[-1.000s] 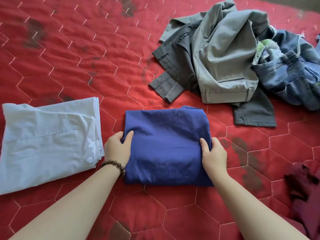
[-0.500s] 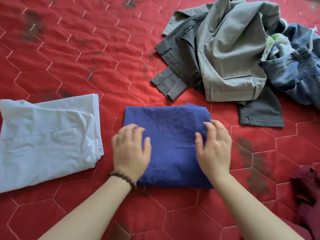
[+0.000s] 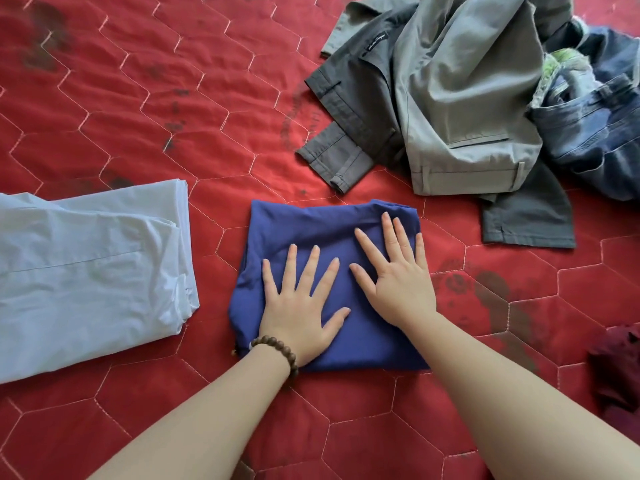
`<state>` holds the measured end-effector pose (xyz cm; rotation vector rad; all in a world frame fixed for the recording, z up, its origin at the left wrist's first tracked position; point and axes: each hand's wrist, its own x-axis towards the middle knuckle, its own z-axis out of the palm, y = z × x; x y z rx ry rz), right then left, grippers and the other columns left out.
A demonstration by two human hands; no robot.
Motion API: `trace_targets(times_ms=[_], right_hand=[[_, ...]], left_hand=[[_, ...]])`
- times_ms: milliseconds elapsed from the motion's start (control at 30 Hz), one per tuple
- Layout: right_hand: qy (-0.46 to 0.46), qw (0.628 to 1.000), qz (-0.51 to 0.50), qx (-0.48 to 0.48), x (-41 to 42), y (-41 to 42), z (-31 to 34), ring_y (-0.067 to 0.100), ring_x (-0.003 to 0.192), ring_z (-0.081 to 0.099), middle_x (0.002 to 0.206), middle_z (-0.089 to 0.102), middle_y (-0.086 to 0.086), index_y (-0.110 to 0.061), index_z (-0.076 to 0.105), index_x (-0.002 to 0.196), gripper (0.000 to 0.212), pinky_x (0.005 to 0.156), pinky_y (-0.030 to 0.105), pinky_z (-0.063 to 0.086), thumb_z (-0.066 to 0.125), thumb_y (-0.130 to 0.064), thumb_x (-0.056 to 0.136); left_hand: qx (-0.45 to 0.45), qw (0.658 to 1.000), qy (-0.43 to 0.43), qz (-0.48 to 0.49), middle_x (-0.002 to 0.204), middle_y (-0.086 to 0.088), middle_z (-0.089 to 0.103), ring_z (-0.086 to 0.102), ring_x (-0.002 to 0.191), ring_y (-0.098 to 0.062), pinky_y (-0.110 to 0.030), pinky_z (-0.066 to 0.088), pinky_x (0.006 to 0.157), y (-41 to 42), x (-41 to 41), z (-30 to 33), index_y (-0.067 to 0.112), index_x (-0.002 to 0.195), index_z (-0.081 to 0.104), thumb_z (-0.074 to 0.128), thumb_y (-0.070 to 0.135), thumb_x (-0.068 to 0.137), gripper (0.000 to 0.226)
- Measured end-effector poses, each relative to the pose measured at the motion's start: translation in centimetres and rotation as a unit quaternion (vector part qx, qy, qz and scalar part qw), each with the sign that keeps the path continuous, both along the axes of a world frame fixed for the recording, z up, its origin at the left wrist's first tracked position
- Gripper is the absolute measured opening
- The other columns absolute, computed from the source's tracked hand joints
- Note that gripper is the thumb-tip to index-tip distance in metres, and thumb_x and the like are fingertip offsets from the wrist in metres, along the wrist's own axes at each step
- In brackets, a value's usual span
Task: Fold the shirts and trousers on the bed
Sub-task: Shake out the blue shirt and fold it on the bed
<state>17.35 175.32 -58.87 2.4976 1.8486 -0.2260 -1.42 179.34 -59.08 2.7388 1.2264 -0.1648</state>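
Both palms lie flat on the folded blue garment (image 3: 322,237), which sits on the red quilted bed cover (image 3: 173,98) a little toward six o'clock from the middle of the view. The left hand (image 3: 301,306) (a wooden bead bracelet (image 3: 277,351) circles its wrist) presses the near left part with fingers straight and spread, grasping nothing. The right hand (image 3: 398,275) presses the right half the same way, its fingertips reaching close to the far fold. At nine o'clock rests a folded pale shirt (image 3: 93,271), just beside the blue piece but apart from it. At one o'clock grey trousers (image 3: 460,109) lie crumpled, with jeans (image 3: 595,133) heaped against them at two o'clock. A dark maroon cloth (image 3: 620,372), possibly another garment, shows at four o'clock.
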Motion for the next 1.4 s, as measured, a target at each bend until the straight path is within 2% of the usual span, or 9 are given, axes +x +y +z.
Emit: trace_targets(times_ms=[233, 400, 533, 667, 933, 1000, 1133, 1300, 1400], right_hand=[[-0.035, 0.997, 0.012, 0.072, 0.7, 2.8, 2.2, 0.033, 0.126, 0.046, 0.142, 0.047, 0.016, -0.025, 0.052, 0.136, 0.053, 0.102, 0.051, 0.034, 0.034, -0.050, 0.093], [0.005, 0.995, 0.068, -0.068, 3.6, 4.5, 2.2, 0.020, 0.148, 0.007, 0.161, 0.008, 0.001, -0.038, 0.011, 0.151, 0.058, 0.118, 0.048, 0.009, 0.023, -0.055, 0.097], [-0.026, 0.997, 0.040, -0.061, 3.7, 3.2, 2.2, 0.027, 0.140, 0.024, 0.156, 0.025, 0.006, -0.035, 0.019, 0.151, 0.060, 0.116, 0.050, 0.014, 0.019, -0.058, 0.096], [-0.071, 0.997, -0.007, -0.029, 3.2, 0.0, 2.4, 0.036, 0.107, 0.051, 0.124, 0.055, 0.018, -0.020, 0.046, 0.141, 0.063, 0.091, 0.049, 0.040, 0.023, -0.051, 0.092], [-0.041, 0.995, -0.070, -0.061, -3.9, -7.4, 4.2, 0.035, 0.069, 0.058, 0.081, 0.059, 0.019, 0.002, 0.065, 0.114, 0.067, 0.057, 0.038, 0.045, 0.032, -0.050, 0.087], [-0.037, 0.994, -0.082, -0.057, -5.1, -8.9, 4.9, 0.035, 0.075, 0.059, 0.086, 0.060, 0.018, 0.000, 0.065, 0.116, 0.068, 0.062, 0.040, 0.047, 0.032, -0.053, 0.087], [-0.020, 0.999, 0.020, 0.038, -5.2, -10.9, 5.7, 0.035, 0.120, 0.049, 0.129, 0.053, 0.018, -0.006, 0.052, 0.134, 0.064, 0.104, 0.052, 0.035, 0.042, -0.048, 0.087], [0.005, 0.982, 0.184, -0.052, -4.8, -12.3, 4.2, 0.031, 0.135, 0.041, 0.146, 0.043, 0.016, -0.007, 0.042, 0.143, 0.082, 0.112, 0.044, 0.022, 0.055, -0.030, 0.065], [-0.023, 0.983, 0.175, -0.048, -4.7, -11.4, 3.4, 0.032, 0.124, 0.052, 0.137, 0.053, 0.016, -0.005, 0.051, 0.136, 0.064, 0.108, 0.043, 0.035, 0.047, -0.015, 0.073]], left_hand=[[-0.002, 0.982, -0.099, -0.163, 0.150, -0.018, 0.036, 0.023, 0.144, -0.031, -0.055, 0.018, 0.112, -4.8, 1.4, 2.1, 0.003, 0.139, 0.045, 0.048, 0.052, 0.081, 0.077], [-0.026, 0.988, 0.015, -0.151, 0.152, -0.020, 0.031, 0.020, 0.144, -0.035, -0.057, 0.016, 0.116, -6.5, 3.8, 0.9, 0.002, 0.145, 0.034, 0.050, 0.039, 0.077, 0.079], [-0.010, 0.985, -0.030, -0.167, 0.145, -0.012, 0.046, 0.037, 0.138, -0.030, -0.056, 0.021, 0.109, -6.1, 3.2, 0.4, 0.010, 0.136, 0.052, 0.030, 0.026, 0.083, 0.060], [0.061, 0.970, -0.040, -0.232, 0.151, -0.014, 0.036, 0.030, 0.141, -0.034, -0.062, 0.022, 0.105, -4.1, -1.0, 0.5, 0.022, 0.138, 0.050, 0.036, 0.024, 0.077, 0.062], [0.112, 0.973, 0.052, -0.194, 0.158, -0.015, 0.004, 0.005, 0.145, -0.035, -0.061, 0.009, 0.111, 1.1, -9.0, 1.8, 0.029, 0.148, 0.020, 0.029, 0.013, 0.084, 0.067], [0.095, 0.978, 0.104, -0.154, 0.155, -0.015, -0.018, -0.015, 0.143, -0.034, -0.060, 0.000, 0.112, 1.6, -9.3, 3.3, 0.027, 0.152, 0.005, 0.024, 0.010, 0.089, 0.068], [0.078, 0.987, 0.011, -0.139, 0.128, -0.027, 0.055, 0.053, 0.120, -0.044, -0.054, 0.036, 0.103, -1.0, -9.5, 5.4, 0.005, 0.108, 0.069, 0.032, 0.010, 0.074, 0.050], [-0.042, 0.984, 0.065, -0.162, 0.135, -0.025, 0.051, 0.049, 0.126, -0.040, -0.054, 0.043, 0.101, -5.5, -10.0, 4.1, 0.001, 0.128, 0.058, 0.048, 0.029, 0.060, 0.074], [-0.036, 0.988, 0.068, -0.131, 0.134, -0.021, 0.054, 0.052, 0.126, -0.034, -0.051, 0.045, 0.100, -5.5, -9.6, 3.0, 0.002, 0.128, 0.058, 0.061, 0.025, 0.060, 0.072]])
